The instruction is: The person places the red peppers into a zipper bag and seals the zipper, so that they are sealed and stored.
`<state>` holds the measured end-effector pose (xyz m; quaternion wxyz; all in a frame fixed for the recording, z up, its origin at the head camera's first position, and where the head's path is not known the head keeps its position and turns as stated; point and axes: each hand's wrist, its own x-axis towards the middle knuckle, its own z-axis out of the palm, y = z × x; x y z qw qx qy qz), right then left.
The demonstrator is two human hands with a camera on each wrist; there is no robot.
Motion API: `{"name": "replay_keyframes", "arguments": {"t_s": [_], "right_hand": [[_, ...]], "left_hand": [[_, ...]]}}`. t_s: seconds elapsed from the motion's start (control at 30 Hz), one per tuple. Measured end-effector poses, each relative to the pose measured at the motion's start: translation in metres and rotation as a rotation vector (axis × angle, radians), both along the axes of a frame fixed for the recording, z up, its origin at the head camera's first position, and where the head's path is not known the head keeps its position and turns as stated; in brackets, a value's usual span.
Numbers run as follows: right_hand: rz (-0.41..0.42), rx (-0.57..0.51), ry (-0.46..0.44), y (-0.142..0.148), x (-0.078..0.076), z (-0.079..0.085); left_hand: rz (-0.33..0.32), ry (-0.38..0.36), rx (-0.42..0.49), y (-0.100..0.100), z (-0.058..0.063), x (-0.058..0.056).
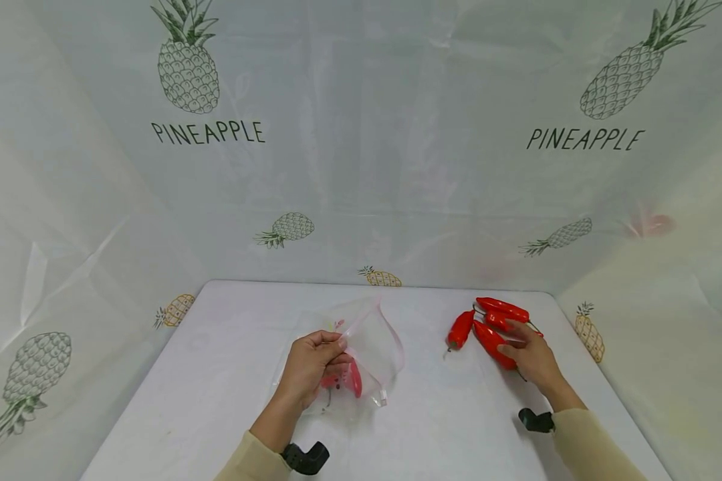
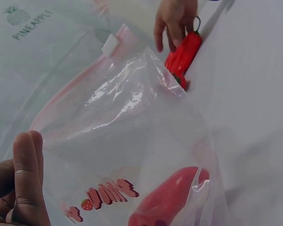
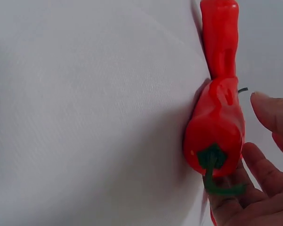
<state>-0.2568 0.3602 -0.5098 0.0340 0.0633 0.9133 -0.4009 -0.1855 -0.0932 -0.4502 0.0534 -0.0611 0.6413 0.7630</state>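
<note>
My left hand (image 1: 313, 367) pinches the pink zip edge of a clear plastic bag (image 1: 391, 344) between thumb and fingers. Inside the bag lies a red chili pepper (image 2: 167, 195), seen through the film beside printed red letters. At the table's right, my right hand (image 1: 535, 357) reaches over a cluster of several glossy red peppers. Its thumb and fingers are spread around the nearest pepper (image 1: 490, 344), whose green stem points toward the wrist in the right wrist view; the thumb stands apart from it. Another pepper (image 1: 460, 329) lies on the cluster's left side.
A white slider (image 2: 111, 45) sits on the bag's zip. The white table (image 1: 216, 374) has its back edge against a hanging sheet (image 1: 397, 167) printed with pineapples, which also rises at both sides. A black wrist mount (image 1: 535, 420) sticks out by the right sleeve.
</note>
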Motion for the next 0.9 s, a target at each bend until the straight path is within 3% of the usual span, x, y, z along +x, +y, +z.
{"name": "replay_keyframes", "arguments": {"t_s": [0.7,0.9], "right_hand": [[-0.014,0.014,-0.066,-0.024,-0.013,-0.005],[-0.010,-0.100,-0.089,-0.027,-0.007,0.006]], "left_hand": [[-0.014,0.015,0.030,-0.001,-0.004,0.002],[-0.016,0.013,0.035,-0.001,-0.003,0.001]]}}
